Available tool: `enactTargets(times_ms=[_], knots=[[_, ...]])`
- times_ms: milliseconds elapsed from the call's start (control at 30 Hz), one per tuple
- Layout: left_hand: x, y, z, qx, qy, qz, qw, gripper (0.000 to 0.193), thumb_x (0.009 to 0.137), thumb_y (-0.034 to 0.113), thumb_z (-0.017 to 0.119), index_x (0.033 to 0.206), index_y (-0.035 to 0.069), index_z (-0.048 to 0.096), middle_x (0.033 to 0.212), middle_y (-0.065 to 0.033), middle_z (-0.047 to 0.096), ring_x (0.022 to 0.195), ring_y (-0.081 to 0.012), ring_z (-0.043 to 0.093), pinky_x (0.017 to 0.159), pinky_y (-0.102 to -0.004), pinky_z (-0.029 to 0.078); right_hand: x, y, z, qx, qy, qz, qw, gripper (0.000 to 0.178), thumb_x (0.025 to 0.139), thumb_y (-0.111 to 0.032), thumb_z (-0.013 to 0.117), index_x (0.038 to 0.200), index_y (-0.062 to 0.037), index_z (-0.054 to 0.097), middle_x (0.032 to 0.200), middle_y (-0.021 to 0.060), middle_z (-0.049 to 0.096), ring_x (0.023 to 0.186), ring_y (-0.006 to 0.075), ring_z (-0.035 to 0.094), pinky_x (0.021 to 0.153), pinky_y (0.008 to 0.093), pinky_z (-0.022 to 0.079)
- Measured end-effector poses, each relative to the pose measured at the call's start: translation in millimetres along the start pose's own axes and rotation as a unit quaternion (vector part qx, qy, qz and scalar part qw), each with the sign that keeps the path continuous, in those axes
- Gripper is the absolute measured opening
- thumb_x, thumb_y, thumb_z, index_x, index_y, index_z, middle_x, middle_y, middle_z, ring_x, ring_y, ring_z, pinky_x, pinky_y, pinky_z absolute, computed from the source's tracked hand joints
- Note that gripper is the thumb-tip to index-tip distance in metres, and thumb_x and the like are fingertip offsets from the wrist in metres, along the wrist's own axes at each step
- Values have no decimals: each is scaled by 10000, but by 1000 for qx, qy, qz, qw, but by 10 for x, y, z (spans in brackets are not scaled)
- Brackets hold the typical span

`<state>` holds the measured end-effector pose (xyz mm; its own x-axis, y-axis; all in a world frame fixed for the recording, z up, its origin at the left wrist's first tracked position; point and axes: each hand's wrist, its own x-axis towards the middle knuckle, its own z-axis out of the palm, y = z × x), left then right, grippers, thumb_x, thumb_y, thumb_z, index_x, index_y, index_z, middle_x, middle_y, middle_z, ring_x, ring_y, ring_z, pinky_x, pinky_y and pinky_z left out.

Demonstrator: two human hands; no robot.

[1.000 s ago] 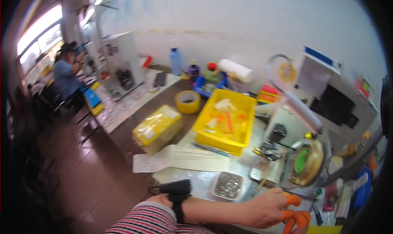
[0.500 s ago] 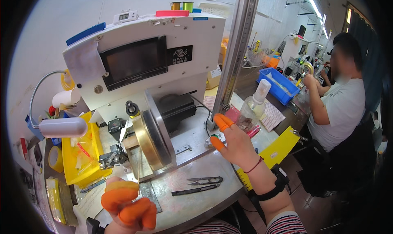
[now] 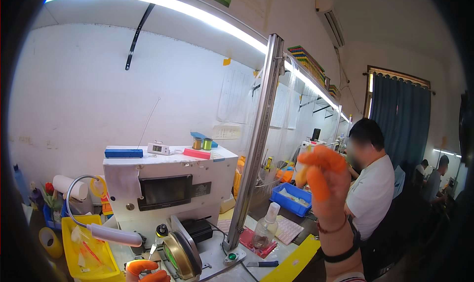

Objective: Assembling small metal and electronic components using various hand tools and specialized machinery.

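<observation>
My right hand (image 3: pixel 332 188), with orange finger covers, is raised at the right, away from the bench. Its fingers are bent together in a pinch; anything between them is too fine to make out. My left hand (image 3: pixel 144 273), also in orange finger covers, sits at the lower edge and is partly cut off. Its visible fingers are curled, and what they hold is hidden. Just right of it is a brass-coloured wheel (image 3: pixel 177 256) mounted on a white machine (image 3: pixel 217 171) with a dark screen (image 3: pixel 165 190). A small black knob (image 3: pixel 161 229) stands above the left hand.
A metal post (image 3: pixel 254 139) rises beside the machine. Left are a lamp (image 3: pixel 116 235) and a yellow tray (image 3: pixel 111 276). Right are a spray bottle (image 3: pixel 264 230), a blue bin (image 3: pixel 292 203) and a yellow strip (image 3: pixel 296 260). A co-worker (image 3: pixel 373 193) sits beyond my right hand.
The view has tilted up, showing the wall and the light. My right hand has left the post's base and risen, its fingers now pinched. The left hand is lower in view.
</observation>
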<state>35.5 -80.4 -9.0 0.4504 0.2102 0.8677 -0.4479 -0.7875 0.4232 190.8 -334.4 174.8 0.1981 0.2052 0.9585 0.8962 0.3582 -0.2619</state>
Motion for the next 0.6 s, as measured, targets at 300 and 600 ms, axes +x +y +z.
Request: enactTargets(times_ms=[300,600], knots=[[117,-182,-56,-12,36,-8,999,210,668,-80,629,845,30,606,889,-123,559,836,-235,536,725,-316,437,1750,766,98,-241,214,56,945,518,753,-189,656,1153,18,400,1024,105,492,890,144,497,759,248,418],[86,-206,-210,-8,5,-31,999,193,684,-82,609,856,6,608,840,-124,574,793,-240,544,718,-320,436,1908,1028,-26,-193,246,129,941,188,812,-174,568,941,-37,565,828,24,556,714,97,509,643,233,418]])
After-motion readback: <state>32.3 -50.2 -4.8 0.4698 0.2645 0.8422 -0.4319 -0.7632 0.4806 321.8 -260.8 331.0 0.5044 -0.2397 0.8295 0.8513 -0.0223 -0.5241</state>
